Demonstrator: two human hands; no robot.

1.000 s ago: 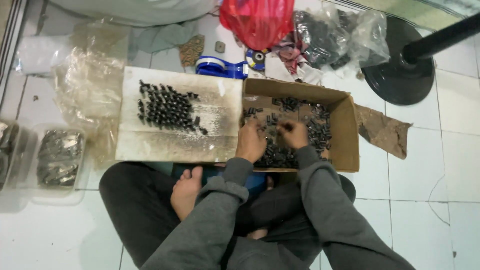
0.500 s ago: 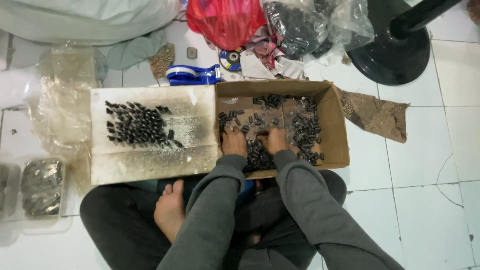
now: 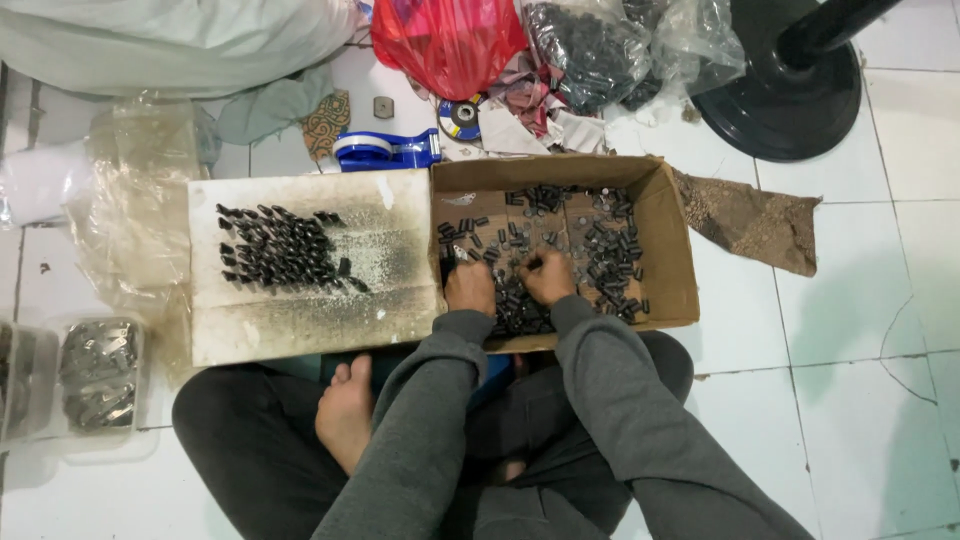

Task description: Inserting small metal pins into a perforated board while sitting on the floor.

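I sit cross-legged on the floor in grey sleeves. Both hands are inside an open cardboard box (image 3: 672,250) that holds several small black cylindrical parts (image 3: 608,252). My left hand (image 3: 470,288) rests palm down on the pile near the box's front left. My right hand (image 3: 549,278) is close beside it, with its fingers curled into the parts. The fingertips of both hands are buried, so I cannot tell what they hold. To the left of the box lies a flat cardboard sheet (image 3: 300,325) with rows of the same black parts (image 3: 280,250) laid out on it.
A blue tape dispenser (image 3: 385,150), a red plastic bag (image 3: 450,45) and clear bags of dark parts (image 3: 590,50) lie behind the box. A black round stand base (image 3: 790,95) is at the far right. Clear plastic bags (image 3: 135,200) and containers of metal parts (image 3: 98,372) are at the left. A torn cardboard scrap (image 3: 755,225) lies to the right.
Both hands stay in the near left part of the box, with the fingers shifting among the parts. The view has drifted, so the scene sits further left in the frame.
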